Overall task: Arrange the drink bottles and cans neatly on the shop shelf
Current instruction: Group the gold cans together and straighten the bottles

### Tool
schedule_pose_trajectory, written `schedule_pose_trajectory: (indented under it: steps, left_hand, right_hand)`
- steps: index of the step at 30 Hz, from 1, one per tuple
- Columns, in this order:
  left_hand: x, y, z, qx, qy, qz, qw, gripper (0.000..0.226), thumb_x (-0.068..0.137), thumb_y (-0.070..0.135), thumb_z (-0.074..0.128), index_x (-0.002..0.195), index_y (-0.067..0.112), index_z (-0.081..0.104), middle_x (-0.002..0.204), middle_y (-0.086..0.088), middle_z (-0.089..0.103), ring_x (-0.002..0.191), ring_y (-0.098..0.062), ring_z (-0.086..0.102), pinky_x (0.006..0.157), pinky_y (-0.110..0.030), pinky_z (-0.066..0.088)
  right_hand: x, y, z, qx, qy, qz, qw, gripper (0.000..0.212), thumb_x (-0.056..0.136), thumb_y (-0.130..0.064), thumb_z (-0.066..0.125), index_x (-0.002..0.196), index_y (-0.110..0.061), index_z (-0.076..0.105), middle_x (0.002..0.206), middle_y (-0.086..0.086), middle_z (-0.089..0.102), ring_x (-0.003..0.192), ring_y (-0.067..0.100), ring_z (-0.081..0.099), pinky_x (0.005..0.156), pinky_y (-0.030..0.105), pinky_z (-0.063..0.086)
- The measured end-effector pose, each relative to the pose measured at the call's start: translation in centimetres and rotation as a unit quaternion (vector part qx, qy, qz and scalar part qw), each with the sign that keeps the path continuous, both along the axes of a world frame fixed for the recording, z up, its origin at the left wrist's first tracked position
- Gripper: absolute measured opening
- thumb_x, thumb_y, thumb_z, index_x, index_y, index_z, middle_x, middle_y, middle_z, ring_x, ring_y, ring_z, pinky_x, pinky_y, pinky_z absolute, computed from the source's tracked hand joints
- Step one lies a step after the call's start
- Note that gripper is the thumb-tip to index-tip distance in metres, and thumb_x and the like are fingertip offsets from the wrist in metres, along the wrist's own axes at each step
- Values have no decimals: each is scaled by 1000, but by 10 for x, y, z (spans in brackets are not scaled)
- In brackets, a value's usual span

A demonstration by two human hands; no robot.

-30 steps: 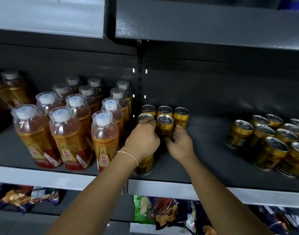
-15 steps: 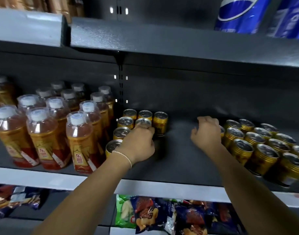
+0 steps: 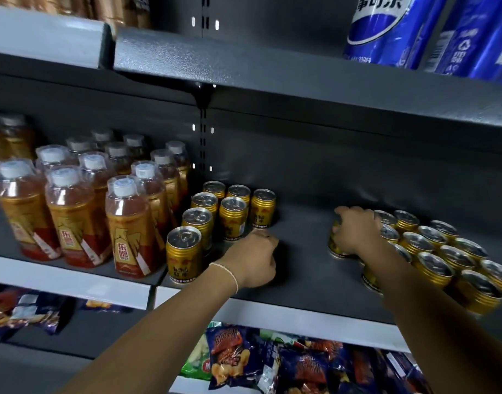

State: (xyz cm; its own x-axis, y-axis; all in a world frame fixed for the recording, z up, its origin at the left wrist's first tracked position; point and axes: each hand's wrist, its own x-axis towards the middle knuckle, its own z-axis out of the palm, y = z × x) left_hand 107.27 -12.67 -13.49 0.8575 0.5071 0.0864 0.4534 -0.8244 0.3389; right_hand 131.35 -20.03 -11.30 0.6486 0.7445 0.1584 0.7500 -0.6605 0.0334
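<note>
- Right hand point(image 3: 355, 230) has come down onto a gold can point(image 3: 335, 247) at the left edge of the loose bunch point(image 3: 431, 251), fingers wrapped over its top.
- Left hand point(image 3: 254, 260) has slid off the tidy can rows point(image 3: 232, 214) and is now just in front of them.
- Its fingers tuck under, so can't tell if it's holding anything.

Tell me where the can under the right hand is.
Head view, right of centre on the middle shelf: the can stands at the left edge of the right-hand can cluster, under the right hand.
</note>
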Motion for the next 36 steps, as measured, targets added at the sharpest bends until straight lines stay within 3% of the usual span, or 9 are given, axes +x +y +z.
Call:
schedule_pose_trajectory:
  steps: [9,13,19,21,24,26,28,31,36]
  left_hand:
    - [-17,6,9,11,-16,-7,1000,44,95,22,50,138,15,45,135,-11,53,119,-28,53,96,-42,51]
    - [-36,12,15,-2,-16,-7,1000,56,94,21,54,147,18,34,133,-10,54,116,-29,55,92,-38,51]
    - [-68,25,31,65,-45,9,997,35,88,15,51,122,12,58,124,-11,59,112,-30,56,90,-40,51]
    - [-76,34,34,82,-39,35,995,31,87,16,50,117,9,58,123,-13,58,114,-31,53,92,-39,50]
    - [-84,50,34,95,-20,63,993,41,90,19,50,129,7,52,138,-14,49,130,-30,42,110,-37,37]
    - [-86,58,34,90,-10,66,994,44,91,21,48,132,6,48,144,-14,45,136,-30,36,116,-36,29]
    - [-87,64,32,76,-10,65,995,40,92,21,47,129,5,50,142,-15,46,135,-30,37,114,-37,30]
    - [-88,71,27,44,-8,65,997,34,92,20,47,122,6,53,134,-15,51,127,-31,42,107,-38,37]
    - [-89,78,22,13,-22,60,998,31,91,18,46,118,7,56,129,-13,54,122,-31,45,99,-38,44]
  right_hand:
    - [-60,-3,3,171,284,146,932,68,81,-7,76,143,-15,51,136,7,58,123,18,57,106,26,42]
    - [-94,4,-1,200,377,217,878,72,78,1,79,139,-24,51,137,4,57,120,13,60,105,32,49]
    - [-131,18,-24,243,439,286,816,77,77,9,78,128,-41,49,134,-22,53,119,-18,50,89,5,43]
    - [-136,21,-33,268,457,274,803,75,76,10,78,127,-38,51,137,-19,52,127,-11,48,94,9,44]
    - [-144,26,-41,300,466,229,800,79,70,-6,89,133,-36,50,137,-12,54,129,3,53,102,24,48]
    - [-152,28,-44,307,424,174,834,86,60,-31,95,133,-31,51,129,-6,59,119,10,60,101,34,52]
    - [-157,29,-47,327,401,133,845,73,55,-42,95,117,-34,57,110,-6,70,102,13,68,91,43,57]
    - [-162,30,-57,367,408,132,825,55,67,-22,92,110,-29,59,101,-2,74,95,17,72,88,44,59]
    - [-167,33,-66,362,464,167,791,61,89,-2,70,143,-11,42,137,5,59,128,15,56,111,34,43]
